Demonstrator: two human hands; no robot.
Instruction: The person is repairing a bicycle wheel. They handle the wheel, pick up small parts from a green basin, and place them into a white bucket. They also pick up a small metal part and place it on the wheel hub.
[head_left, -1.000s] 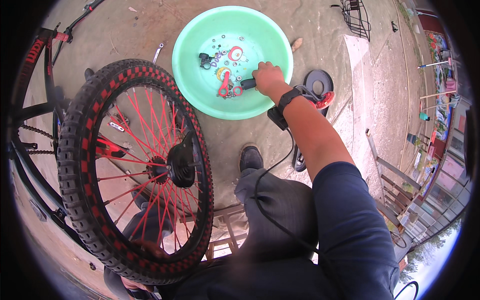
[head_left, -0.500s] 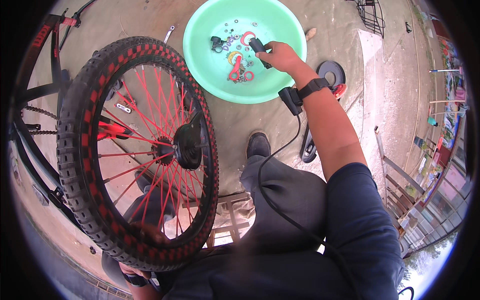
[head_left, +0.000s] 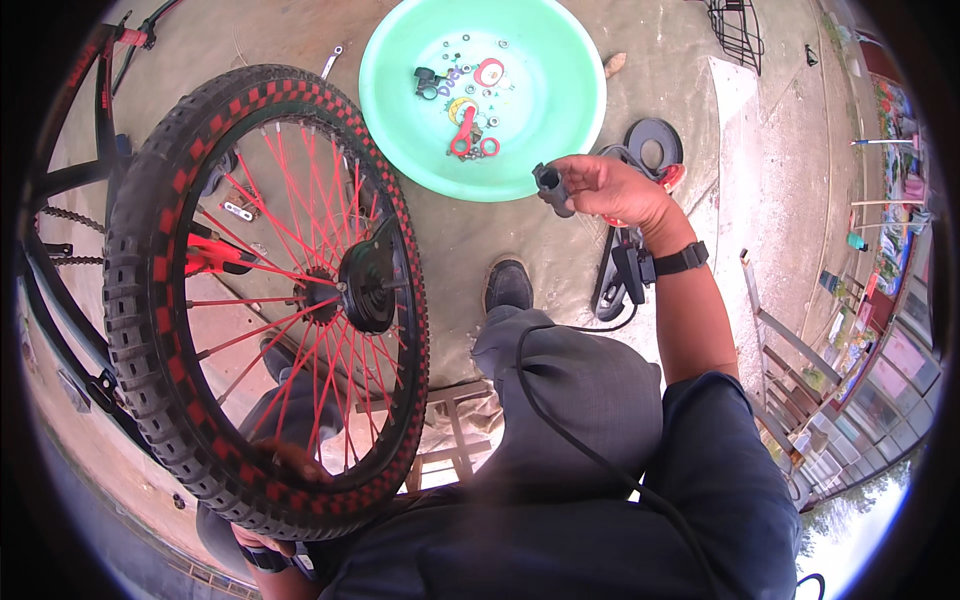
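- One red-spoked wheel (head_left: 320, 297), one green basin (head_left: 575, 100), one hollow black tube (head_left: 553, 190); the tube is just beside the basin's near rim.
- Right hand (head_left: 608, 188), turned leftward, pinches this tube between thumb and fingers.
- Left hand (head_left: 262, 541), low beside the tyre, is mostly hidden; I cannot tell its grip.

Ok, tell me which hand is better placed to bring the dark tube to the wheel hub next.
Probably the right hand: it holds the dark tube, while the left hand is low by the tyre.
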